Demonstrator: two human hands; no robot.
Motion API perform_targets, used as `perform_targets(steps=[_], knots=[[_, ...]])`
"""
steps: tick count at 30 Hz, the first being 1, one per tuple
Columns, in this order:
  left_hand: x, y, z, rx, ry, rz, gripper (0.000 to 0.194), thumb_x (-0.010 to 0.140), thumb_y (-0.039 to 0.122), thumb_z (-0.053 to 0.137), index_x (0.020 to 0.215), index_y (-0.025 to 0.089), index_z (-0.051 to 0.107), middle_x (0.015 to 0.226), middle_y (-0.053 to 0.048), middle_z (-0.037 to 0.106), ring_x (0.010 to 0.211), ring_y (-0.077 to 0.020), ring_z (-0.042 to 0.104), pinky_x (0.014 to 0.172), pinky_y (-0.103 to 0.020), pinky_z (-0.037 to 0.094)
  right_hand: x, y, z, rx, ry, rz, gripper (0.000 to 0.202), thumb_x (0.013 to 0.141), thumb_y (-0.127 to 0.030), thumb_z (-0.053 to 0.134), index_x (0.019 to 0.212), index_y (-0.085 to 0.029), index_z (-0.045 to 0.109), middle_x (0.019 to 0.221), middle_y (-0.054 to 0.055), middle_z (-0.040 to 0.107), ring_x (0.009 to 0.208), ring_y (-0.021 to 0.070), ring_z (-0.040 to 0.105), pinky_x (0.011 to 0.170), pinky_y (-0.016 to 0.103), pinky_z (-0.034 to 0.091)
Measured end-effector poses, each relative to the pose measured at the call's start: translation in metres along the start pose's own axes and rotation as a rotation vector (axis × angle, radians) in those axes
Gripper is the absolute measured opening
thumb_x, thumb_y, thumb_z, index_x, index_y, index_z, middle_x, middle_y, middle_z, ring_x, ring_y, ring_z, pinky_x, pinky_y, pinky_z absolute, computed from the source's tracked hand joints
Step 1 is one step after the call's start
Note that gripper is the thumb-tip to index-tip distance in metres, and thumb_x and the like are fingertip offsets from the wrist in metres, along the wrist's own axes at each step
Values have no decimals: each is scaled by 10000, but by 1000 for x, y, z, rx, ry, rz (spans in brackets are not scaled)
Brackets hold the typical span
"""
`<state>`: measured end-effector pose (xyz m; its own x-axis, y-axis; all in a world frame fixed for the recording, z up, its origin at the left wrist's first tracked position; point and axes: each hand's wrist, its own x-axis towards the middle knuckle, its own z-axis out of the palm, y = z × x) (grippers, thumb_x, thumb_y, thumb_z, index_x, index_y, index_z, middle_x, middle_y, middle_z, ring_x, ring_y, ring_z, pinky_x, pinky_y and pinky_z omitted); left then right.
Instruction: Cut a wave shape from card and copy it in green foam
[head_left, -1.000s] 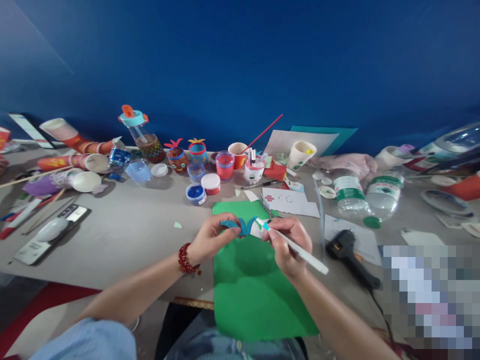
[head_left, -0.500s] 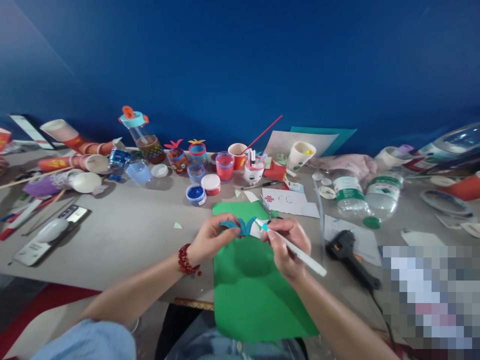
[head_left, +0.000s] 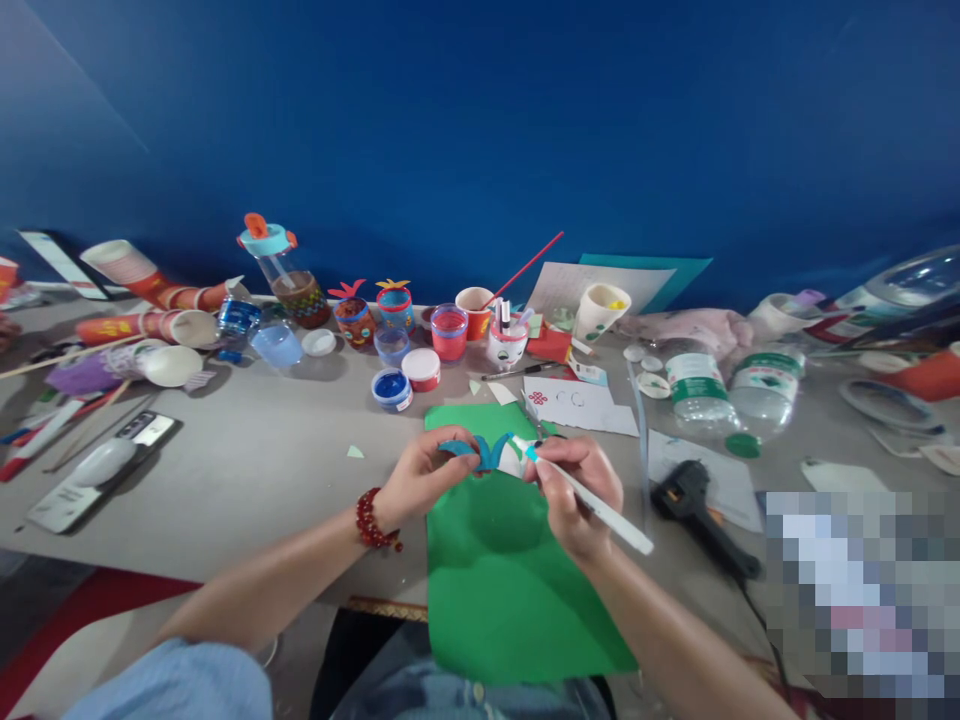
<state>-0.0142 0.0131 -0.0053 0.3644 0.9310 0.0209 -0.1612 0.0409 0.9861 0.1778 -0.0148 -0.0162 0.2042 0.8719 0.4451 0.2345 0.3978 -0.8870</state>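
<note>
my left hand is clamped, thumb against fingers, on a blue-and-white piece, holding it above the upper part of a green sheet. the piece is blue where i grip it and towards its middle, and white towards my other side. my right hand is closed round a white marker, whose tip is at the top edge of the white part; it is too small to tell whether it presses there. i also cannot tell whether those fingertips touch the piece. a red beaded bracelet circles my left wrist.

just beyond the right hand lies a pair of scissors, partly hidden, next to a white paper with a red emblem. farther back on the bench are an uncovered pot of blue paint, a white-lidded pot just beside it, and a white cup with a drawn face, full of pens. a black glue gun lies to the right, near two clear bottles with green labels. well off to the left is a phone.
</note>
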Motion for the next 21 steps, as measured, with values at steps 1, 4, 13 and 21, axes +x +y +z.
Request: perform_targets(steps=[1,4,13,21], knots=[[0,0,0,-9,2,-2,172,785,319,678,820,153,648,757,-36,643,701,-144,599,675,-257,466,1,0,0,14,15,16,42,814,-224,578,829,-187,566,624,-6,631,497,122,559,476,250,442],[0,0,1,-40,4,-1,161,782,309,682,806,154,645,766,-34,640,698,-139,598,675,-253,466,5,-1,1,63,80,61,21,822,-204,580,822,-188,567,597,-17,622,488,119,555,458,237,424],[0,0,-1,-72,1,-21,154,796,305,668,854,165,637,745,-29,648,703,-141,598,688,-262,459,3,-3,3,249,39,-12,36,825,-193,588,849,-200,562,611,-18,611,516,131,550,466,255,401],[2,3,0,-135,-8,-45,103,799,265,661,808,168,629,708,-17,645,682,-138,600,698,-273,453,0,-3,1,210,-88,-46,57,809,-174,577,858,-200,560,637,3,602,554,150,569,513,293,450]])
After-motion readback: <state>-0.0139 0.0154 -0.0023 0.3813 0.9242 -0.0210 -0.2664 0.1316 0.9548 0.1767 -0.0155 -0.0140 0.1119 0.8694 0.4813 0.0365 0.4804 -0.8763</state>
